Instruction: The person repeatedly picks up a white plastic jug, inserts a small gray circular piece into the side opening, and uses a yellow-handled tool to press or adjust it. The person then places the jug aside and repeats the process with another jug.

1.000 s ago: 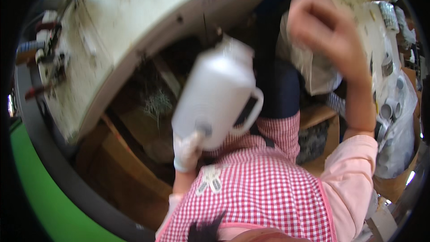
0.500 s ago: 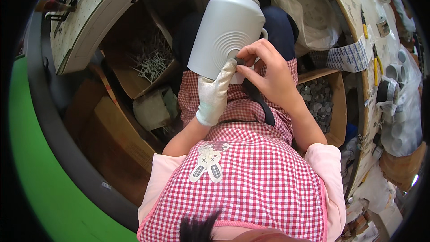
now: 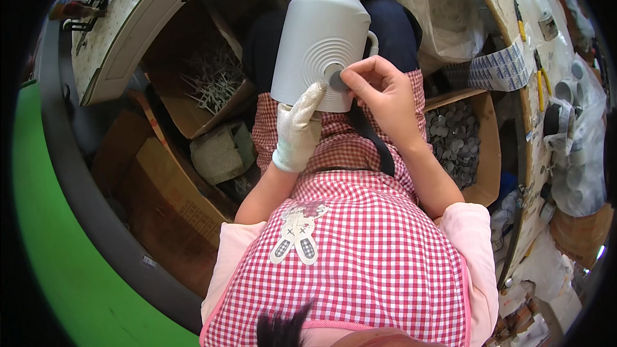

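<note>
Grey plastic jug [image 3: 318, 38] lies on the person's lap, bottom end up. Left hand [image 3: 297, 130], in a white glove, props it from below with fingers closed against it. Right hand [image 3: 379, 90] pinches a small round grey disc [image 3: 335, 78] at the middle of the bottom. Pushed crooked, the disc could slip and fall; the jug might roll off too.

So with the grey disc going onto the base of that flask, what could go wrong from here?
The grey disc is pinched only by the right hand fingertips; it could slip and drop to the lap. The flask is propped by the gloved left hand alone, so a hard press may tip it. The glove may also dull grip.
</note>
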The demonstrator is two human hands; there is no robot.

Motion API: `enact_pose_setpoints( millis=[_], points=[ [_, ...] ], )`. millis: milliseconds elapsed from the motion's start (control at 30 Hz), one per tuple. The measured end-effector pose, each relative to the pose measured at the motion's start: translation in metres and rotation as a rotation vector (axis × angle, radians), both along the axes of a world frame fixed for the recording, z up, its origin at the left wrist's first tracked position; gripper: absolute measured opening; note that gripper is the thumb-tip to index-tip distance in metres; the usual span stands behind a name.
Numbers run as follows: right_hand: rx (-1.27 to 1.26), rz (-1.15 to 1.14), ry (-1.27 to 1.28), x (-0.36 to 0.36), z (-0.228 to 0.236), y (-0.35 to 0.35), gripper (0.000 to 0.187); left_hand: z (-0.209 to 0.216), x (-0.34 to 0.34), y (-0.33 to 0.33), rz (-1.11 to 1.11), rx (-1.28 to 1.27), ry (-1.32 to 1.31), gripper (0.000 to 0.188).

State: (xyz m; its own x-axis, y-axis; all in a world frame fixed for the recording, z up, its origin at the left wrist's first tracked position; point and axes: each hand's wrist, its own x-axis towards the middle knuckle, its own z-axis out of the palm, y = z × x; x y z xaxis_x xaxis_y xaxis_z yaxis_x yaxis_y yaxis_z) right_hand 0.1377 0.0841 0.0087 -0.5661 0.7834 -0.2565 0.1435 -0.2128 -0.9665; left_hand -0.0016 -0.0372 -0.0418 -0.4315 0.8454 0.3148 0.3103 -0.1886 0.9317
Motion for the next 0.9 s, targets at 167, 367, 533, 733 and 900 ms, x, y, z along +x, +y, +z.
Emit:
enact_pose_setpoints(
  millis=[167, 367, 533, 733, 900],
  points=[
    [0.472, 0.087, -0.101, 0.005, 0.013, 0.001, 0.020, -0.003, 0.000, 0.002, -0.016, 0.011, 0.003, 0.057],
    [-0.214, -0.002, 0.215, 0.007, 0.021, 0.012, 0.013, 0.006, 0.006, 0.011, -0.019, -0.028, -0.365, 0.027],
    [-0.004, -0.024, -0.061, 0.000, 0.010, 0.015, 0.020, 0.008, 0.002, 0.012, -0.029, -0.081, -0.507, 0.031],
    [-0.070, -0.112, -0.019, -0.007, 0.001, 0.011, 0.023, 0.006, 0.006, 0.009, -0.064, -0.095, -0.550, 0.055],
    [0.014, -0.194, 0.043, -0.015, -0.010, -0.004, 0.024, 0.008, 0.008, 0.009, -0.026, -0.170, -0.932, 0.038]
  ],
)
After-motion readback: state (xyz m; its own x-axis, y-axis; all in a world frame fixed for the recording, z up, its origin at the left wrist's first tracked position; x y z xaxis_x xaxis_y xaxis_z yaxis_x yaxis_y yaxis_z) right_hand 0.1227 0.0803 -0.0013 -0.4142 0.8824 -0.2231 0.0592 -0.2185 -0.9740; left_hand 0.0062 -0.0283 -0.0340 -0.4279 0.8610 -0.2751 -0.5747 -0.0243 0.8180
